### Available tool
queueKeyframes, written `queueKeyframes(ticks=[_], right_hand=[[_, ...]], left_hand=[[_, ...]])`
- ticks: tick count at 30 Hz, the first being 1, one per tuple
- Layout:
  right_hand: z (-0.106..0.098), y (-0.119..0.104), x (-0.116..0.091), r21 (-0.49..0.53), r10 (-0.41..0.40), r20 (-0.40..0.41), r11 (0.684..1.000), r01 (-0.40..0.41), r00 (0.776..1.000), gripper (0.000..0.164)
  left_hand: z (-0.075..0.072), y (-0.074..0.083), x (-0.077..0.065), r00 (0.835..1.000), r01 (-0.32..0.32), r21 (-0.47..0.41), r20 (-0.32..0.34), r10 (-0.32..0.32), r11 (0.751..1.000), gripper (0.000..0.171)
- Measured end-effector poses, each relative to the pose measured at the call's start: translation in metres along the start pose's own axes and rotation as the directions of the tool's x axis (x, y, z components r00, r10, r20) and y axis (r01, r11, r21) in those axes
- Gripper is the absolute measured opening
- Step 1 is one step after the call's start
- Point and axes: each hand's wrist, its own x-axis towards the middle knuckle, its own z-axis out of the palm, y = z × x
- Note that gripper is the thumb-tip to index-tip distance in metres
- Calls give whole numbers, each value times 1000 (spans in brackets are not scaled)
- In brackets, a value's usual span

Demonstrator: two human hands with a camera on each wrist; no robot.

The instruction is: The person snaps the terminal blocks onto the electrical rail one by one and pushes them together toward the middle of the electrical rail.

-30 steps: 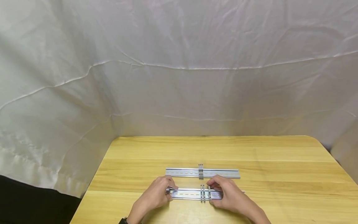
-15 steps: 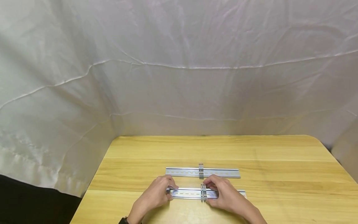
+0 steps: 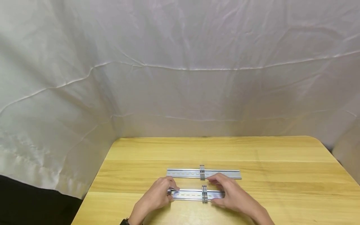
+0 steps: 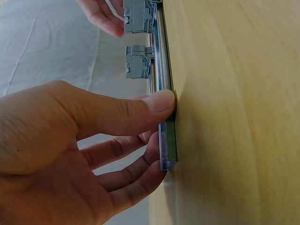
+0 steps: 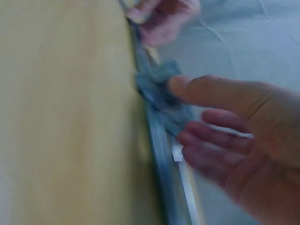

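A slotted metal DIN rail (image 3: 187,195) lies across the near part of the table, with several thin grey terminal blocks (image 3: 204,194) packed side by side near its middle. My left hand (image 3: 158,194) pinches the rail's left end, the thumb on the near edge and the fingers behind, as the left wrist view shows. My right hand (image 3: 234,195) hovers over the rail just right of the blocks, thumb and fingers spread apart and holding nothing. Its right wrist view is blurred. The rail's right end is hidden behind this hand.
Behind the near rail, roughly parallel, lies a second DIN rail (image 3: 182,173) carrying its own small group of terminal blocks (image 3: 202,172). Both lie on a wooden table (image 3: 135,150). Grey-white cloth (image 3: 180,93) hangs behind the table and at its sides.
My right hand has slid a separate terminal block left against the others on the near rail, then let go and drawn back a little to the right. My left hand stays put.
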Motion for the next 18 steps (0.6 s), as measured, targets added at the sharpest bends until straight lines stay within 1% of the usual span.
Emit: queueKeyframes(ticks=[3, 5, 8, 10, 18], right_hand=[[-21, 6, -10, -137, 25, 29, 990, -21, 999, 48], [-33, 10, -18, -192, 70, 80, 980, -54, 994, 42], [-45, 16, -26, -206, 140, 153, 973, -107, 978, 39], [-48, 19, -28, -206, 166, 171, 970, -130, 971, 38], [-48, 28, -27, -181, 154, 134, 975, -129, 979, 34]], left_hand=[[0, -1, 1, 1000, 1, -4, 9, -1, 1000, 31], [0, -1, 0, 1000, 0, -6, 13, 0, 1000, 31], [-1, -1, 0, 1000, -6, -2, 17, 6, 1000, 31], [-1, -1, 0, 1000, -13, 0, 15, 13, 1000, 32], [0, -3, 3, 1000, -15, -6, 5, 15, 1000, 33]])
